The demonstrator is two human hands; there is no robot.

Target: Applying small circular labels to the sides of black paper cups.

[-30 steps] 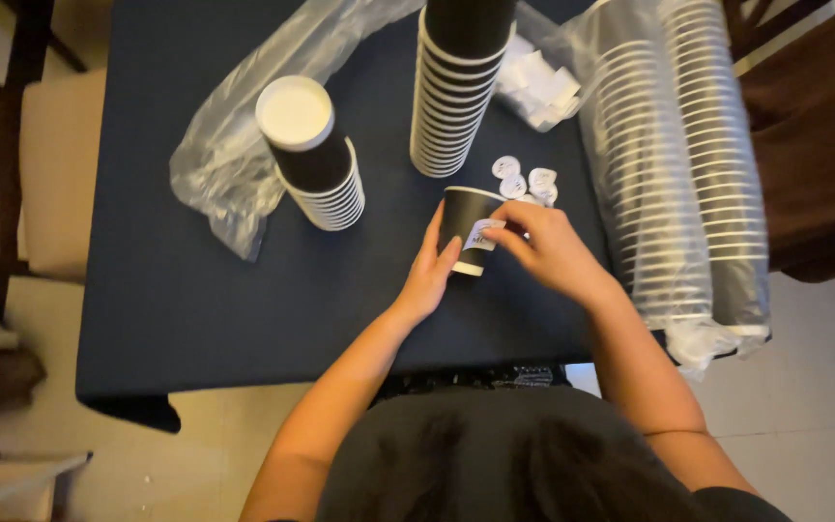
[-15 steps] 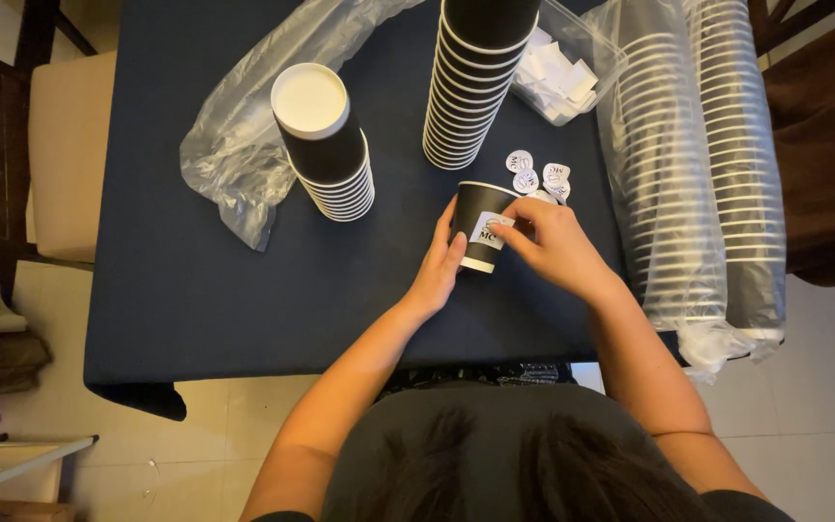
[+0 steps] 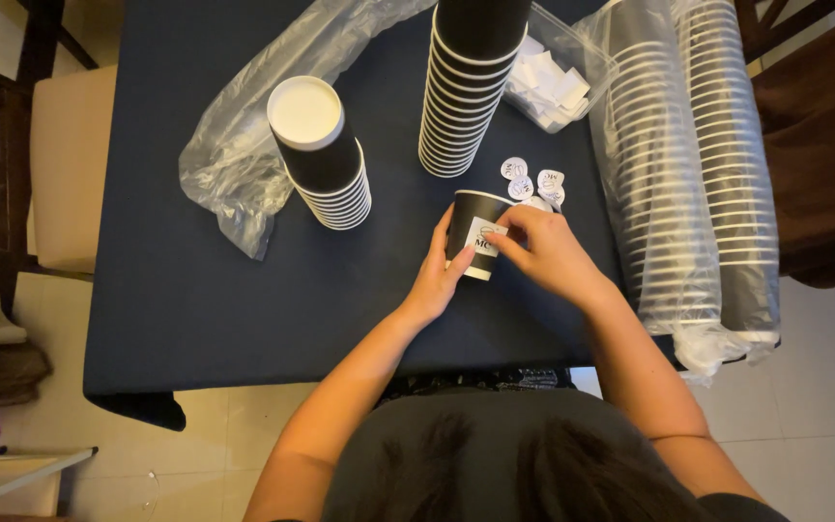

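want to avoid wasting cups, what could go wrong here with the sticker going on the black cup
The right hand presses a white sticker onto the black cup while the left hand steadies it; on the curved wall it might crease or sit crooked. The tall cup stack stands just behind the cup, so a knuckle could topple it. The loose round stickers beside the cup could get swept off.

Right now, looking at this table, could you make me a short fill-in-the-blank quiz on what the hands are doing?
1. The left hand steadies a black paper ____ on the table.
2. The right hand presses a white ____ onto its side.
3. Loose round stickers lie just ____ the held cup.
4. The long sleeves of cups are wrapped in clear ____.

Missing words: cup; sticker; beyond; plastic
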